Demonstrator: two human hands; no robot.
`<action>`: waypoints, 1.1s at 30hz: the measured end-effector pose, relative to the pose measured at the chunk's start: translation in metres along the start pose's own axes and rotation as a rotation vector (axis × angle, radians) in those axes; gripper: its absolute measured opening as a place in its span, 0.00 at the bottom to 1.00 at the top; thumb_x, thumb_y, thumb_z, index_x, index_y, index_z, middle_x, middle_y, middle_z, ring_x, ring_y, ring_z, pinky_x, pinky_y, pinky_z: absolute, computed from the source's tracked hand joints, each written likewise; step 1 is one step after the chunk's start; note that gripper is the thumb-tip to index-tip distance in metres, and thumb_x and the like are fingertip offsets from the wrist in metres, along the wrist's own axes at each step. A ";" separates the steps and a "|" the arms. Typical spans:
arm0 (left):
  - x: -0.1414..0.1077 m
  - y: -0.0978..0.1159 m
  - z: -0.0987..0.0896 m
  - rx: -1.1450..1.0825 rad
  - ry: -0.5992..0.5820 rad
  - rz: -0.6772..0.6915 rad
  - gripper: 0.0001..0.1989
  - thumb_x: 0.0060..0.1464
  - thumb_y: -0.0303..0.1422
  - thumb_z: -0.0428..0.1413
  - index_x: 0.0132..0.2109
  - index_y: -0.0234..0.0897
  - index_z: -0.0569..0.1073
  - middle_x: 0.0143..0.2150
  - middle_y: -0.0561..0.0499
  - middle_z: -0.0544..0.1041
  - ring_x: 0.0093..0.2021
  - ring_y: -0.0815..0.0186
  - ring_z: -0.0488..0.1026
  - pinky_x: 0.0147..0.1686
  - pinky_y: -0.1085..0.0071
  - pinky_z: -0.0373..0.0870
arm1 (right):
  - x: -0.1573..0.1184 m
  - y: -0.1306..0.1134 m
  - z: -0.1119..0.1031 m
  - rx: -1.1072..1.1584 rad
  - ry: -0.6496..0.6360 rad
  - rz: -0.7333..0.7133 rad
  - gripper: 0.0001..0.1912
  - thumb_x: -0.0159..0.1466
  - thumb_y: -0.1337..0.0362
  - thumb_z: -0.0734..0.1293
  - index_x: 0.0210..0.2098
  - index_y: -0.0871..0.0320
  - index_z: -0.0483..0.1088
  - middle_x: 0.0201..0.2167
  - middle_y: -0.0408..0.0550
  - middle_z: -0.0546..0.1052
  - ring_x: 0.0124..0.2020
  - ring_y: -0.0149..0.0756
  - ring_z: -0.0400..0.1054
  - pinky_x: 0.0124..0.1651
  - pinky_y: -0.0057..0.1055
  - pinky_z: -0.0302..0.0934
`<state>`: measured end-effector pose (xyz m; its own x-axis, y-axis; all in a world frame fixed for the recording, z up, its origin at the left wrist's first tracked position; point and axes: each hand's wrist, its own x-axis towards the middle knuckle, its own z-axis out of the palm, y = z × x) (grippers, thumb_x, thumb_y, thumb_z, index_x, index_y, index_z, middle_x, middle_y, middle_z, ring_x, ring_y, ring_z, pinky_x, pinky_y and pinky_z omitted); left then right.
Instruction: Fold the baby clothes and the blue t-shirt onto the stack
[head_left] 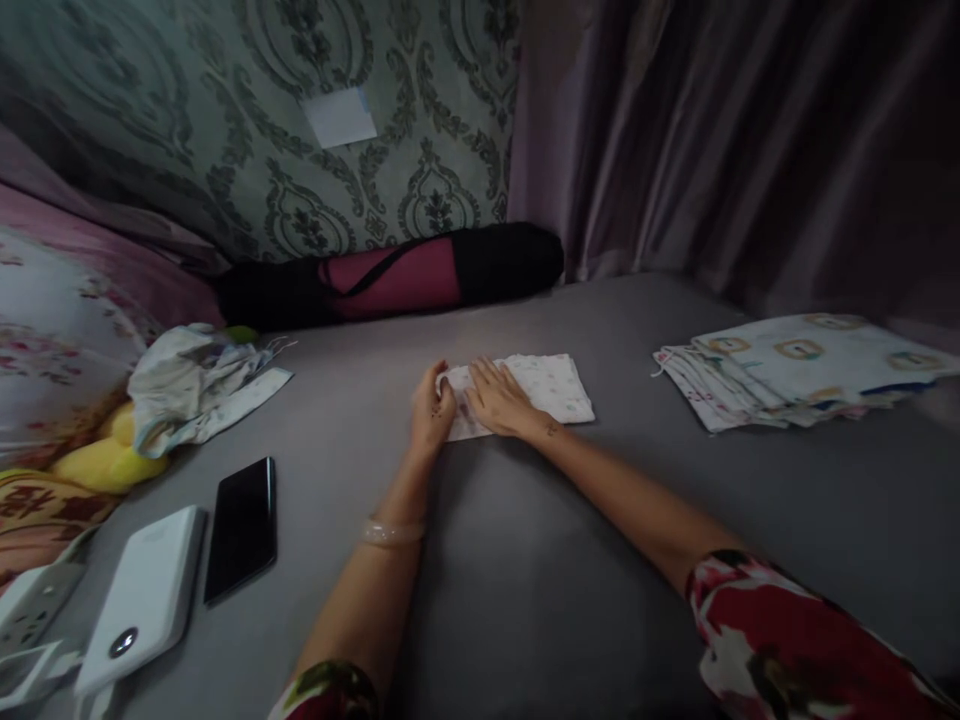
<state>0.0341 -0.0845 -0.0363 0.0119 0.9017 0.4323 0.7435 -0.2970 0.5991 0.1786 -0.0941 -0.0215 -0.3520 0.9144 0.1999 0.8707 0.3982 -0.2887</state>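
A small white folded cloth (555,385) with a faint print lies flat in the middle of the grey bed surface. At its left end, my left hand (433,412) has its fingers curled round the edge of the fabric, with the thumb side turned inward. Palm down, my right hand (501,398) rests on the left half of the same cloth, fingers stretched out flat. Part of the cloth is hidden under the right hand.
A stack of folded cloths (795,360) lies at the right. On the left are crumpled cloths (191,380), a black phone (242,530), a white power bank (142,590) and a yellow plush item (105,460). A long black-and-maroon bag (397,275) lies along the wall.
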 end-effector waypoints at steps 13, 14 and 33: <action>-0.021 0.031 0.025 0.474 -0.403 0.264 0.26 0.65 0.38 0.37 0.66 0.34 0.58 0.68 0.43 0.56 0.69 0.56 0.50 0.66 0.54 0.46 | -0.034 0.050 -0.010 -0.120 -0.057 0.018 0.30 0.69 0.59 0.47 0.67 0.65 0.52 0.68 0.54 0.51 0.69 0.42 0.42 0.68 0.46 0.34; -0.021 0.031 0.023 0.482 -0.373 0.264 0.26 0.65 0.39 0.37 0.66 0.34 0.58 0.69 0.42 0.56 0.69 0.57 0.50 0.66 0.54 0.45 | -0.034 0.054 -0.012 -0.120 -0.045 0.043 0.30 0.69 0.59 0.46 0.67 0.67 0.51 0.68 0.55 0.51 0.69 0.42 0.41 0.68 0.46 0.34; -0.009 0.004 0.010 0.514 -0.377 -0.032 0.32 0.64 0.45 0.34 0.66 0.27 0.56 0.68 0.36 0.54 0.69 0.52 0.48 0.65 0.54 0.47 | -0.043 0.101 -0.020 -0.182 -0.019 0.380 0.35 0.69 0.54 0.46 0.66 0.75 0.49 0.68 0.64 0.51 0.68 0.51 0.43 0.66 0.44 0.40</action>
<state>0.0438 -0.0904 -0.0445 0.1492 0.9841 0.0968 0.9722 -0.1638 0.1672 0.2881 -0.0944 -0.0407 0.0013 0.9957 0.0930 0.9856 0.0144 -0.1682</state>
